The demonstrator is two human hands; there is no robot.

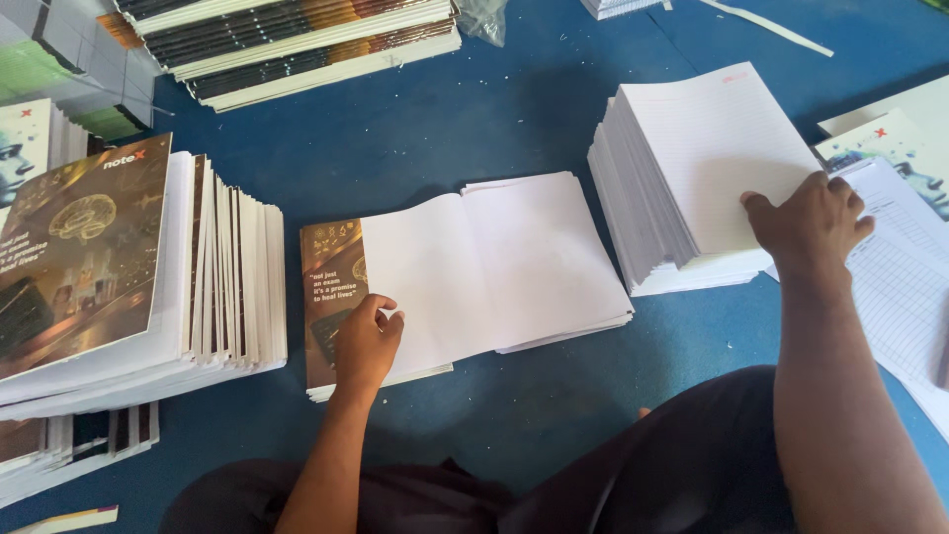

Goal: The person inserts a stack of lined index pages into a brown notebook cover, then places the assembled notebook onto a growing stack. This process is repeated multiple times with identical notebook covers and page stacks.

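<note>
The left hand [364,341] pinched the edge of smooth white sheets lying over a glossy brown cover [331,297] on the blue floor [445,129]. The right hand [809,222] lay spread, fingers gripping the corner of a thick ruled-paper stack [692,168].

No boxes, signs or screens in view — only printed covers and one clear wrapper.

- Clear plastic wrapper [482,18]: top centre, crumpled, on blue floor.
- Dark brown-and-gold cover [331,297]: centre, rectangular, mostly hidden under white sheets.
- Matching brown-gold cover [79,247]: atop tall stack at left, tilted.
- Pale cover with blue-grey artwork [895,148]: right edge, partly covered.
- Similar pale cover [22,143]: far left edge — cropped.
</note>
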